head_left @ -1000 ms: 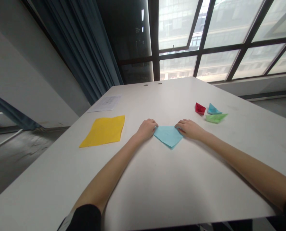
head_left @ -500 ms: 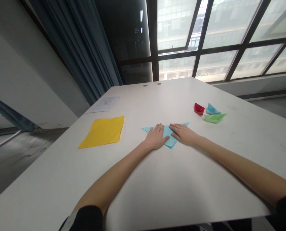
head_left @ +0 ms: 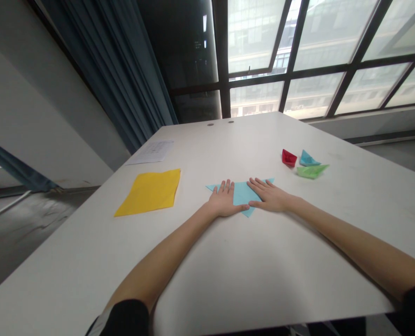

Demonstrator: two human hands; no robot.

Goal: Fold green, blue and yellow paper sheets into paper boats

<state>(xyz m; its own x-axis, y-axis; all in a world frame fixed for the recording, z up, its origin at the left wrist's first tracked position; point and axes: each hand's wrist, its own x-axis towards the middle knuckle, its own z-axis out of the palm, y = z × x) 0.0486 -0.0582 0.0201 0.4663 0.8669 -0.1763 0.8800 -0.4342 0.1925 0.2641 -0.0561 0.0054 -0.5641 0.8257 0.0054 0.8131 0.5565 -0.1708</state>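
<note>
Across the middle of a smooth white counter [head_left: 207,266], the left hand [head_left: 224,200] and right hand [head_left: 268,195] lie flat, fingers spread and gripping nothing, on a light-blue folded paper triangle [head_left: 241,192]. Their thumb tips meet or nearly so; I cannot tell which. The triangle's long edge lies away from the person, its two side corners showing past the fingers, its remaining point towards the person below the thumbs.

Beyond the right hand, near one another, sit three small, crisply creased paper shapes: a red boat-like one [head_left: 289,158], a blue peaked one [head_left: 308,159] and a long, pointed light-green one [head_left: 312,171]. Well left of the left hand lies a flat, four-sided yellow sheet [head_left: 149,192], its edges slightly wavy. Behind that, a white printed page [head_left: 153,151] rests near the counter's left edge, its lines too small to read. Further out hang pleated blue-grey curtains [head_left: 118,70] beside dark-framed windows [head_left: 254,37].
</note>
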